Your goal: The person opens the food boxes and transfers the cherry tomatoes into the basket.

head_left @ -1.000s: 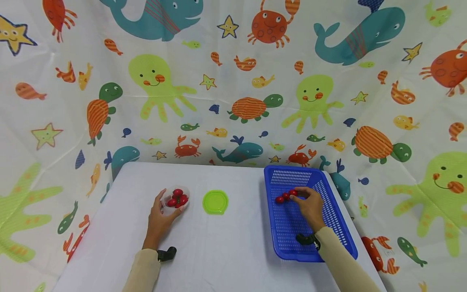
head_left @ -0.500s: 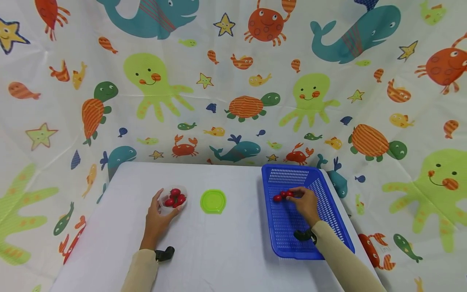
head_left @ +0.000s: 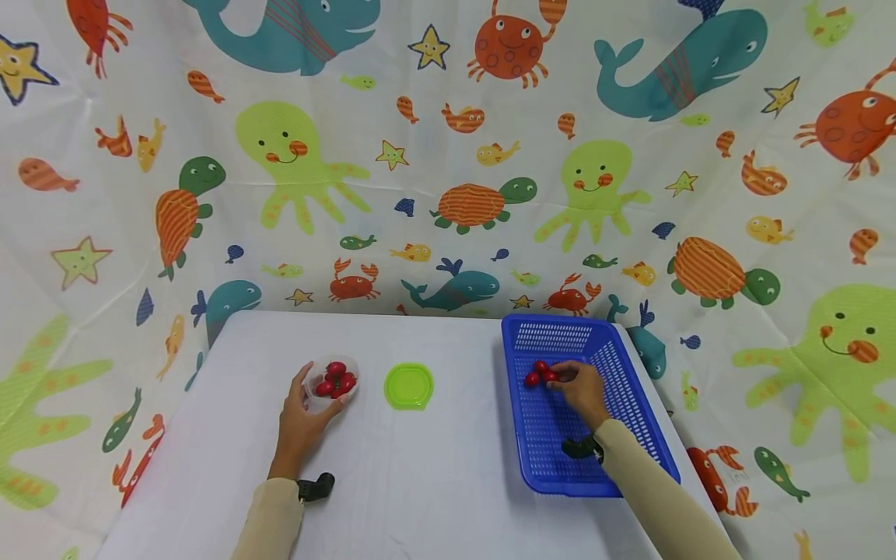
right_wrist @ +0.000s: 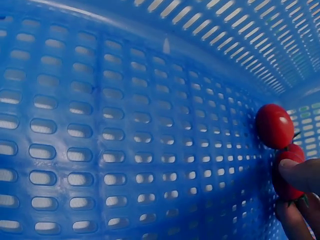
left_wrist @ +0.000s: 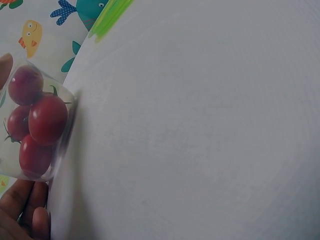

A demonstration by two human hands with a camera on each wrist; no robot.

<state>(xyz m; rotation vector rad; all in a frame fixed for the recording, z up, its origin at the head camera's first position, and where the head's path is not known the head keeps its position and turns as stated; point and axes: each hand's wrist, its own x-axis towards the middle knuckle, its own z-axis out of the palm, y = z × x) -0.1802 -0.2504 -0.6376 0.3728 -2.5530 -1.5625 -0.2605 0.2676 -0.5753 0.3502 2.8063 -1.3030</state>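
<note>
- I have the left hand (head_left: 302,420) curled round a clear tub (head_left: 317,403), with four red tomatoes (left_wrist: 47,119) showing inside.
- My right hand (head_left: 584,393) pinches one red tomato (right_wrist: 286,186) inside the blue basket (head_left: 560,459).
- I see two more tomatoes (head_left: 532,379) just left of that hand.
- Between the hands, nearer the left, a green lid (head_left: 409,386) lies on the white table (head_left: 455,451).

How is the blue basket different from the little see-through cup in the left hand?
The blue basket is big, while the cup is small. The basket is blue with lots of little slots, but the cup is clear. The left hand grips the cup, while the right hand reaches into the basket and pinches a tomato. Both have red tomatoes inside.
</note>
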